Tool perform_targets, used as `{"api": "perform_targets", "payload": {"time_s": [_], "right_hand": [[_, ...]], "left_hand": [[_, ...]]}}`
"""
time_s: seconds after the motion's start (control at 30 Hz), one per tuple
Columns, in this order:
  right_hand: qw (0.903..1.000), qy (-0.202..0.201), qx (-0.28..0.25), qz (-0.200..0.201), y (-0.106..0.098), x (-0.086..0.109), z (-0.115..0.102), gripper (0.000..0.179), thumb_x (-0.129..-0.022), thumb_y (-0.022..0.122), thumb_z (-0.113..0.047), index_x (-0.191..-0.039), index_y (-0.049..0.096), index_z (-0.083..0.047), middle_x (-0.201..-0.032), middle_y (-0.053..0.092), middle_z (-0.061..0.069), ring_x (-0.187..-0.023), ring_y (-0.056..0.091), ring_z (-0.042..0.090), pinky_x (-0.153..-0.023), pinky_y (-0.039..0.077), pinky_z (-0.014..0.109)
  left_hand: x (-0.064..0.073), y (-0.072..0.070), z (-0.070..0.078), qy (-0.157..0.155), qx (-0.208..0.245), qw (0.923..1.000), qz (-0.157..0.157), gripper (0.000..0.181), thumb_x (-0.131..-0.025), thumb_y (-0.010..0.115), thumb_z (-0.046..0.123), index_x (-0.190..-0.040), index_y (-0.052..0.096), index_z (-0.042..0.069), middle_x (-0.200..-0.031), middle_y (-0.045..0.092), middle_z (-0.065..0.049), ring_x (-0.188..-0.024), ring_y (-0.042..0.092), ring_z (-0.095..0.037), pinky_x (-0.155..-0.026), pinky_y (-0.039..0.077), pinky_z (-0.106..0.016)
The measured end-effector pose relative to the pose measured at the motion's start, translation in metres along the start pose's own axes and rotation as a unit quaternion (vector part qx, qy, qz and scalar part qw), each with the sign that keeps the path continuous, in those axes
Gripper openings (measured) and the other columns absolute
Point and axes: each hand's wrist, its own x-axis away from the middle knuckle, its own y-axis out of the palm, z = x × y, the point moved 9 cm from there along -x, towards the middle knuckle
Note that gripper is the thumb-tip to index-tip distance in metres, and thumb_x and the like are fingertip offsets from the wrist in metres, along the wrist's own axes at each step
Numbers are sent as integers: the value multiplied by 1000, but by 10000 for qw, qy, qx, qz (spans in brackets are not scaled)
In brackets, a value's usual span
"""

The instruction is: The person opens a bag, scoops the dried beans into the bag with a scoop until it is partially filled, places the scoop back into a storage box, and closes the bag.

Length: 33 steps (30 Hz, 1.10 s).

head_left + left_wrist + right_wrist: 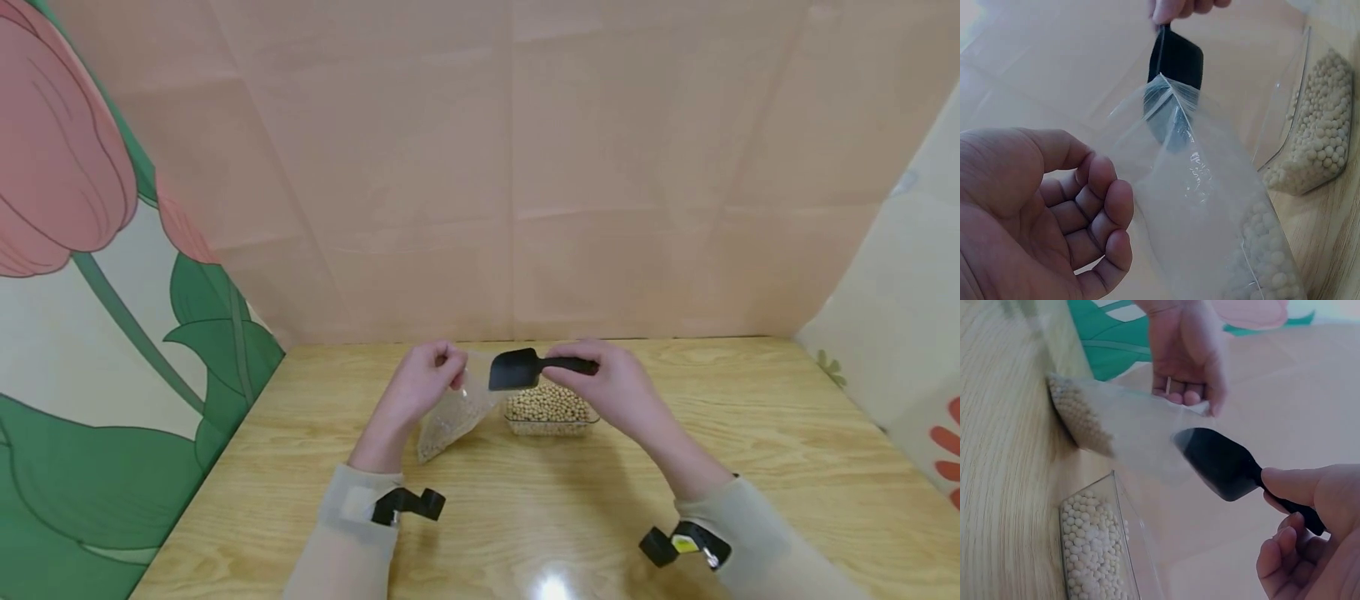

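Plainly, we have a wood-grained bench (480, 500) before a creased pinkish backdrop (510, 167), a tulip-printed panel (67, 142) on the left and a pale flowered panel (892, 300) on the right. Toward the far edge, the left hand (427, 375) pinches the top of a clear bag (453, 421) of beans, just left of a bean-filled tub (551, 429); the right hand's (618, 387) fingers clamp a black scoop (516, 369), its blade overlapping the bag's mouth and hiding, from our head view, part of the tub.
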Motion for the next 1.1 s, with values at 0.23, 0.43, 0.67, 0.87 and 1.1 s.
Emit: {"api": "perform_targets", "payload": {"time_s": [0.23, 0.43, 0.67, 0.87, 1.1], "right_hand": [[9960, 718, -538, -2, -20, 10, 28, 45, -99, 81, -51, -132, 81, -21, -144, 71, 7, -130, 66, 31, -101, 52, 49], [9937, 971, -552, 53, -29, 15, 44, 50, -99, 81, -53, -135, 80, -18, -143, 72, 10, -123, 65, 30, -94, 53, 41], [9957, 880, -274, 14, -25, 14, 59, 41, -101, 82, -43, -131, 81, -16, -140, 73, 13, -117, 68, 30, -86, 55, 36], [9954, 915, -179, -227, -16, 12, 74, 37, -102, 82, -36, -131, 81, -14, -144, 70, 16, -107, 67, 29, -77, 54, 36], [9968, 615, 318, -407, -14, 9, 73, 37, -101, 82, -38, -129, 82, -13, -139, 73, 18, -107, 70, 28, -80, 53, 39]], "left_hand": [[0, -1, 0, -28, 68, 10000, -19, 28, -112, 59, 20, -87, 66, 9, -81, 66, -6, -61, 37, -18, -59, 34, -33], [3, -4, 0, -86, 85, 9999, -8, 27, -112, 59, 19, -88, 65, 9, -82, 66, -7, -62, 37, -19, -60, 34, -34], [4, -6, -4, -176, 135, 9998, 20, 27, -112, 59, 19, -88, 65, 9, -83, 66, -7, -66, 40, -20, -64, 35, -36], [5, -7, -4, -157, 140, 9998, 3, 26, -112, 59, 19, -88, 65, 9, -82, 66, -7, -65, 39, -21, -64, 35, -36], [4, -8, -4, -190, 130, 9997, 5, 27, -112, 59, 19, -88, 64, 9, -82, 66, -7, -65, 39, -20, -63, 34, -36]]}}
